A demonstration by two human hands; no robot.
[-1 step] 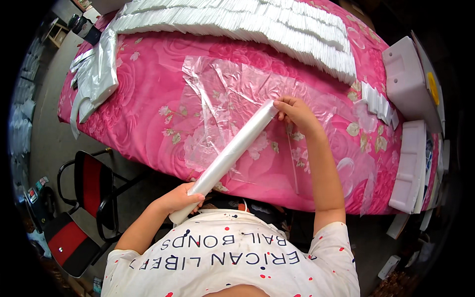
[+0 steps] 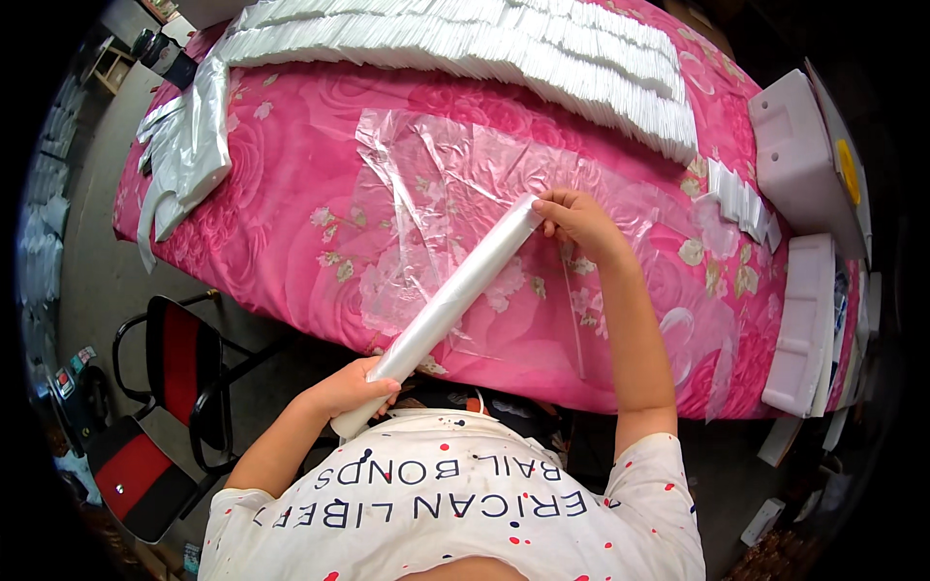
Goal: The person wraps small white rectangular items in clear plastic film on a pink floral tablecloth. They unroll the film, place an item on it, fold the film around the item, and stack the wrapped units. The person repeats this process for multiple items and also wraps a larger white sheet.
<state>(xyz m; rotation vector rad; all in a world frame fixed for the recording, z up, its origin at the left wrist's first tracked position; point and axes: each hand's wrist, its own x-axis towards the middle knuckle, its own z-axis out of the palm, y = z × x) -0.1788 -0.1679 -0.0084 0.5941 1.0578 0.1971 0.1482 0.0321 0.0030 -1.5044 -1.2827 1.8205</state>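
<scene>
A long, slim roll of whitish translucent plastic [image 2: 450, 305] slants across in front of me, its near end close to my shirt and its far end over the table. My left hand [image 2: 351, 389] is wrapped round the near end. At the far end my right hand [image 2: 572, 218] pinches the roll between thumb and fingers. Beneath the roll, a crinkled clear plastic sheet [image 2: 387, 179] lies flat on the pink flowered tablecloth [image 2: 276, 208]. Whether the roll is film or bags, I cannot tell.
Long rows of stacked white packets [image 2: 465, 48] line the table's far side. A white plastic bag [image 2: 199, 136] and a dark jar [image 2: 167, 58] stand at the left, with small white packets [image 2: 738, 201] and white foam boxes [image 2: 809, 160] at the right. Red-and-black chairs [image 2: 184, 358] are at lower left.
</scene>
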